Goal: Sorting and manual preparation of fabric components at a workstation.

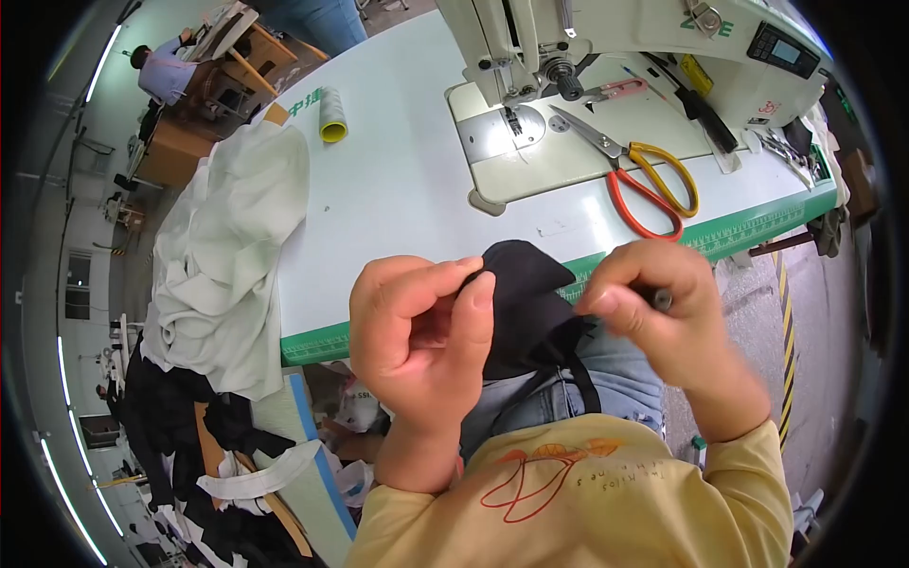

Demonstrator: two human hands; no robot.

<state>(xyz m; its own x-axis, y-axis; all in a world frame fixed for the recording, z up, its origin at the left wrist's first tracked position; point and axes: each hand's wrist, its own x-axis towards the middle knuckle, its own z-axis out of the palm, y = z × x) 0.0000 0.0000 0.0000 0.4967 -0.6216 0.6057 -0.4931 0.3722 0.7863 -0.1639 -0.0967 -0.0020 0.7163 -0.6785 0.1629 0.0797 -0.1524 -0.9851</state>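
A person in a yellow printed T-shirt (pixel 625 502) and blue jeans sits at a white, green-edged desk (pixel 379 189) that carries an industrial sewing machine (pixel 644 24). On the near side of the sewing machine, over the person's lap and the desk's front edge, is a black fabric piece (pixel 525 303). The left hand (pixel 417 331) pinches its left edge, thumb and index finger brought together at the tips, probably so that the cloth hangs steady and the edge stays in view. The right hand (pixel 653 312) is beside the cloth's right edge, its fingers curled in and its thumb lying close to the index finger; a small grey tip (pixel 663 300) pokes from the fist. Blur hides what that object is, and I cannot tell whether these fingers also grip the cloth. Scissors (pixel 617 153) with one red and one yellow handle rest partly on the sewing machine's bed, handles toward the person, which seems handy for picking up. Red-handled thread snips (pixel 620 90) lie under the sewing machine's arm, perhaps tucked there for easy reach. Left of the sewing machine stands a thread cone (pixel 331 114) with a yellow base; farther left, pale cloth (pixel 227 237) drapes over the desk's side, apparently heaped away from the needle area.
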